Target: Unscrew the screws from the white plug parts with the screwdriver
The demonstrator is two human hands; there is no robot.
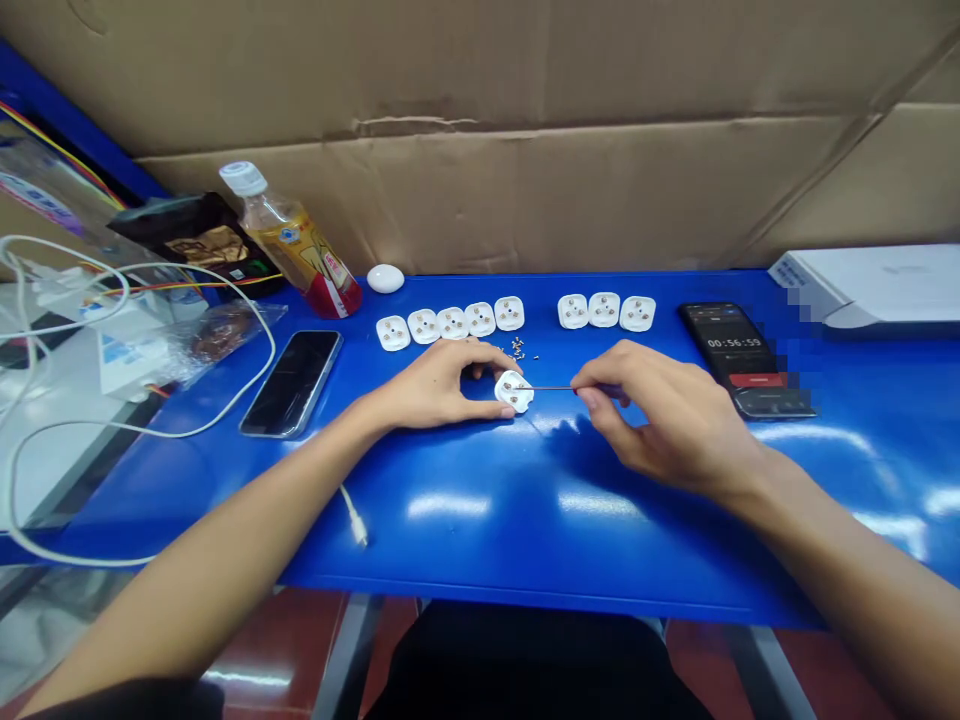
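Observation:
Between thumb and fingers, my left hand [442, 385] grips a small white plastic plug housing [517, 401] with brass-coloured metal parts inside. My right hand [652, 410] is closed around a thin screwdriver [551, 388], whose handle is mostly hidden in the fingers. Its shaft points left and the tip reaches over the held housing; contact with a screw is too small to tell. Just behind the housing lies a loose pile of small screws [517, 349]. Several similar white housings [451, 323] stand in a row farther back, and 3 more housings [604, 310] sit to the right.
A dark phone [292, 383] and a drink bottle [304, 250] are on the left, near white cables [225, 432]. A white oval object [385, 278] lies by the cardboard wall [480, 200]. On the right are a phone showing a timer [742, 360] and a white box [877, 285].

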